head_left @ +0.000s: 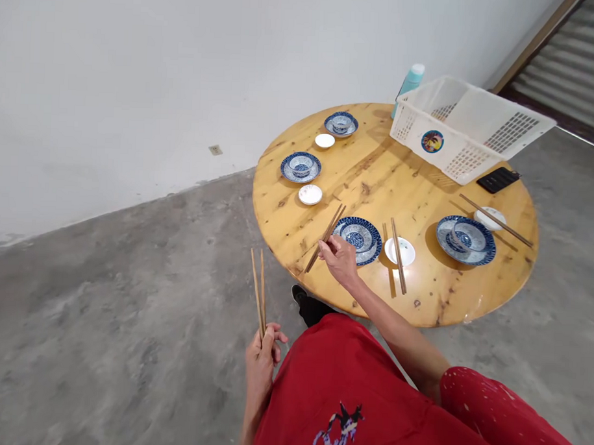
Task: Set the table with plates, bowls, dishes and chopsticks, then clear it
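My left hand [264,351] is closed around the lower ends of wooden chopsticks [258,292], whose tips point up and away, off the table's near left edge. Over the table, my right hand [339,258] pinches another pair of chopsticks [330,231] near the middle; they slant beside a blue-patterned plate and bowl [359,239], partly hidden by the hand. To the right, chopsticks [399,255] lie across a small white dish [407,251]. Farther right, more chopsticks [496,220] rest across another white dish [487,219] by a blue-patterned plate [466,255] with a bowl.
The round wooden table [366,186] also bears two more plate-and-bowl sets [301,166] with small white dishes [310,194] at the left. A white plastic basket [468,128], a light-blue bottle [409,87] and a black phone [498,180] stand or lie toward the back right.
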A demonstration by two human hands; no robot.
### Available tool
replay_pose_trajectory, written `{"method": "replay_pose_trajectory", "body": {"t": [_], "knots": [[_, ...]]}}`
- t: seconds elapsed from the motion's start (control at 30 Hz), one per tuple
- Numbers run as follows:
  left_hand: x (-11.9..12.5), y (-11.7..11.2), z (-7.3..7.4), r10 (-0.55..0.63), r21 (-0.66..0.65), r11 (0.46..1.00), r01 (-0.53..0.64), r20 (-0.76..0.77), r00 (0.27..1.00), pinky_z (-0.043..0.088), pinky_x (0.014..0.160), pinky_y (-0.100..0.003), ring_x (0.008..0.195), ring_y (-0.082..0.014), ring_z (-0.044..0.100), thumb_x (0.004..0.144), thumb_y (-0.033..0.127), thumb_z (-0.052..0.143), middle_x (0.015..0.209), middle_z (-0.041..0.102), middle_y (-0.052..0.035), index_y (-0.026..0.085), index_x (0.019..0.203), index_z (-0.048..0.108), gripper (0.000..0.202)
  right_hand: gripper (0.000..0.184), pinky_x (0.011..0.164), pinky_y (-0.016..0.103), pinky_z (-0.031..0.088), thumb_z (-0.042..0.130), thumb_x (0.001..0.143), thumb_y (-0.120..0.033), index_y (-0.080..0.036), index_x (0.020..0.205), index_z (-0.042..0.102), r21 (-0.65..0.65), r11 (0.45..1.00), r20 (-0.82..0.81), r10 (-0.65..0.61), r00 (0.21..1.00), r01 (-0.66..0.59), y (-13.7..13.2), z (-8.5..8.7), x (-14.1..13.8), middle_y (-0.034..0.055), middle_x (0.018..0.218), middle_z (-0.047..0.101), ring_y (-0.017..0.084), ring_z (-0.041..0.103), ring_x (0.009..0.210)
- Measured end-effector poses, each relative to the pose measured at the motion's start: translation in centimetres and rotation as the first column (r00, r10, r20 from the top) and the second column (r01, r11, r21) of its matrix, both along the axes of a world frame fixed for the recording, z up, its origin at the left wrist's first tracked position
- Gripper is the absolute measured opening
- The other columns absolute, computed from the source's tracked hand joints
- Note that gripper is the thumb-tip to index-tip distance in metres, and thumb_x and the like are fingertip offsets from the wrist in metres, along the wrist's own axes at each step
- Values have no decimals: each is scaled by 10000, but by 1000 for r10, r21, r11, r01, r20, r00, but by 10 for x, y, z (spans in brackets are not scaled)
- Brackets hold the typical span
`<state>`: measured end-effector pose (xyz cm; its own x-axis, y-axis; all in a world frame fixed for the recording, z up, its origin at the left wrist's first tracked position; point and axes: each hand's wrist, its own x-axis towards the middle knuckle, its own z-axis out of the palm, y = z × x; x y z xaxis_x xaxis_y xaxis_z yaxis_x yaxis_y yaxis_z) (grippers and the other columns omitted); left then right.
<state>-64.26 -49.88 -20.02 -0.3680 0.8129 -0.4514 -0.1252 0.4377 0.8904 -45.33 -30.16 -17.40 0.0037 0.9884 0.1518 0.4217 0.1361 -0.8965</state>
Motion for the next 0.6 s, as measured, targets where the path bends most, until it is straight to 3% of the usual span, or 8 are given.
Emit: {"method": "replay_pose_trajectory", "body": {"t": [0.1,0.23,0.4,0.6], "knots": [[-11,7,-1,9,-13,1000,-9,-25,1000,309,411,-213,430,-76,408,779,680,608,707,657,-23,154,953,619,554,269,680,267,425,485,936,-328,-223,688,480,164,987,200,-35,979,1,23,-8,-8,28,710,591,161,580,691],[-29,23,-7,12,-43,999,-14,-49,999,307,414,-219,434,-83,409,784,687,599,709,654,-26,151,968,619,567,225,670,264,387,475,959,-262,-216,740,502,257,965,345,-54,937,-40,45,-20,-24,51,770,607,173,567,734],[-52,49,-14,-75,-97,993,71,-37,996,320,438,-214,452,-78,415,826,667,572,728,653,-25,150,1001,610,547,201,648,263,384,482,975,-229,-208,779,522,311,950,369,-82,926,-40,60,-33,-38,51,798,619,163,569,714],[-77,98,-10,-174,-129,977,170,-20,985,317,445,-209,463,-72,409,845,660,552,741,652,-25,152,996,606,533,241,603,261,399,511,973,-197,-215,733,509,348,937,358,-119,926,-14,56,-28,-40,30,726,602,147,569,670]]}}
